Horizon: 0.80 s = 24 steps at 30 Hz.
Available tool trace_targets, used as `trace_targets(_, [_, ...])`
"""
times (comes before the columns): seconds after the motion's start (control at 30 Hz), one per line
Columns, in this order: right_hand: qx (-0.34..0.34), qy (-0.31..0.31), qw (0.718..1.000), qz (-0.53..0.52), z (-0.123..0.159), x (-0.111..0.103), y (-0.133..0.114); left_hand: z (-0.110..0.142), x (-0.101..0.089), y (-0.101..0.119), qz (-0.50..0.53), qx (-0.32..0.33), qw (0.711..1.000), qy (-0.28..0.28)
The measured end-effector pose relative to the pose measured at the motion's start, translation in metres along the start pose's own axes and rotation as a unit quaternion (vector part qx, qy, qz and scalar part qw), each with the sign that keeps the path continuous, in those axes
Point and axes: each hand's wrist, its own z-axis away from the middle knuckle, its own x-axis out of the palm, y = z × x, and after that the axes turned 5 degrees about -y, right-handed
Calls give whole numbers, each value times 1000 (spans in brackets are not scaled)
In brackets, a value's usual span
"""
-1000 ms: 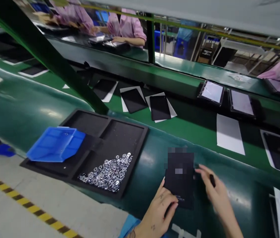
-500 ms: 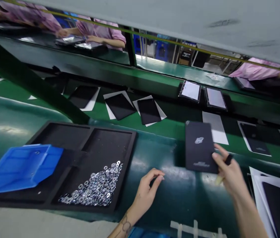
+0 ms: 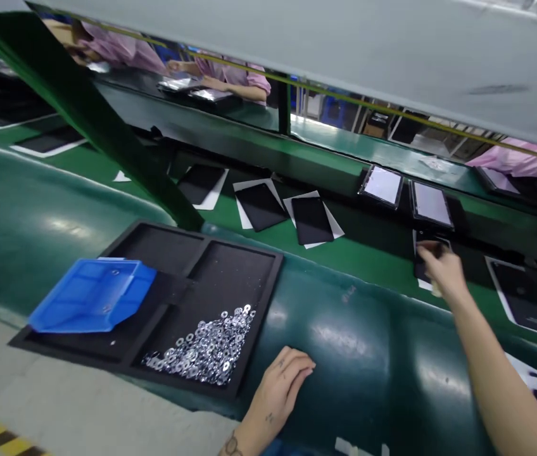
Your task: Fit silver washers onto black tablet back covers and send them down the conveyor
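Note:
On the green bench, my left hand (image 3: 284,386) rests with its fingers bent and pressed together, nothing visible in them. It lies to the right of a black divided tray (image 3: 275,278), where silver washers (image 3: 211,348) are heaped in one compartment. My right hand (image 3: 445,272) reaches far forward over the green belt. Beneath its fingers a flat black panel (image 3: 419,269) lies on a white sheet (image 3: 424,285). The hand hides much of that panel, and blur obscures whether the fingers still grip it. A small pale yellowish thing shows under the palm.
A blue bin (image 3: 92,297) sits tilted on the tray's left side. More black panels (image 3: 312,220) on white sheets line the belt. Two framed white screens (image 3: 432,204) lie beyond my right hand. A green post (image 3: 121,152) slants across the left. Co-workers in pink sleeves (image 3: 259,82) sit opposite.
My right hand has carried the black panel forward from above the bench onto the white sheet on the belt. My left hand's fingers have drawn together. The view has shifted.

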Motion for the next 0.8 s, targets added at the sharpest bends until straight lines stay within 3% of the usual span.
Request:
trace_targets(0.07, [-64, -110, 991, 48, -5, 64, -33, -3, 0, -1, -12, 16, 1000, -8])
trace_targets(0.17, [-98, -180, 970, 127, -22, 150, -76, -3, 0, -2, -29, 32, 999, -33])
trace_targets(0.23, [-99, -188, 965, 152, -36, 190, -93, -2, 1, -3, -37, 25, 998, -42])
trace_targets(0.3, [-89, -194, 961, 175, -46, 212, -102, 0, 5, -5, -50, 22, 998, -43])
trace_targets(0.4, [-58, -210, 951, 220, -48, 219, -103, 2, 13, -12, -82, 36, 995, -35])
trace_targets(0.67, [-44, -196, 920, 335, -28, 190, -60, -3, 18, -26, -128, 81, 988, -19])
trace_targets(0.73, [-35, -211, 929, 303, -33, 185, -57, -3, 17, -24, -123, 80, 989, -12])
trace_targets(0.8, [-20, -208, 954, 214, -36, 177, -61, -3, 16, -24, -105, 79, 991, -1])
